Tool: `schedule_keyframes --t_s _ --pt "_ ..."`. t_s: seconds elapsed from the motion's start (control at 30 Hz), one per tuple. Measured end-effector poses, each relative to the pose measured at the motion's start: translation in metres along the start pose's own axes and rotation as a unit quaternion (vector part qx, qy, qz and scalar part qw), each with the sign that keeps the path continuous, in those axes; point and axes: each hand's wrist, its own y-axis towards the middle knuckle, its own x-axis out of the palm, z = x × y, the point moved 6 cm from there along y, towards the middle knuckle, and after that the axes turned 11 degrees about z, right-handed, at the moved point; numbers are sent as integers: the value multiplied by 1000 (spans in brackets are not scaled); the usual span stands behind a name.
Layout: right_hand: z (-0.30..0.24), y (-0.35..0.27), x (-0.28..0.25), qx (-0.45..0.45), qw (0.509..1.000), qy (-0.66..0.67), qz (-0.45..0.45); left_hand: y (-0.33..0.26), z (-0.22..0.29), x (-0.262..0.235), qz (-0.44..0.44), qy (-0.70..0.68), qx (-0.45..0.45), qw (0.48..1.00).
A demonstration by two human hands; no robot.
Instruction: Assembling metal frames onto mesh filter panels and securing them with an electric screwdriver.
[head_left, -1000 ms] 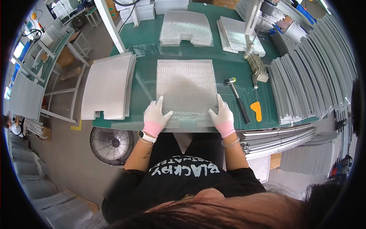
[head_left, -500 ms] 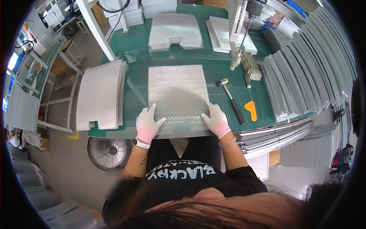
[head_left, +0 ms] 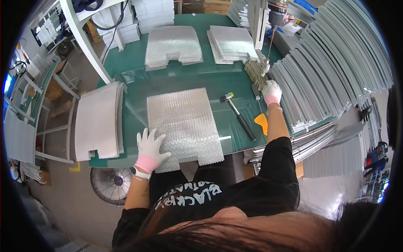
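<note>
One silvery embossed metal mesh sheet [head_left: 184,124] is laid flat on the green-topped table [head_left: 218,80], its near edge overhanging the table edge toward the person. It is pinned at the near-left corner by the left hand [head_left: 150,147], white-gloved, fingers spread wide and flat. The right hand [head_left: 272,91], also gloved, is stretched to the far right beside a cluster of small pale metal clips [head_left: 254,70]; whether anything is pinched cannot be told. A black-headed hammer [head_left: 239,115] and an orange plastic scraper [head_left: 261,122] lie untouched. Nothing appears fixed to the sheet yet, so work is judged early. Stacked sheets [head_left: 172,45] wait behind. The right fingertips are too small to make out.
</note>
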Motion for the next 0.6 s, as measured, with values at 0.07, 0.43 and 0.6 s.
schedule_keyframes --t_s 0.07,0.43,0.6 --pt "-10 6 -7 -17 998 -61 -8 -17 18 -29 154 3 -52 987" --pt "-164 -156 -172 -22 872 486 -50 -131 33 118 -56 -768 -423 476" --pt "-248 -373 -146 372 446 679 -448 -113 40 117 0 -778 -397 487"
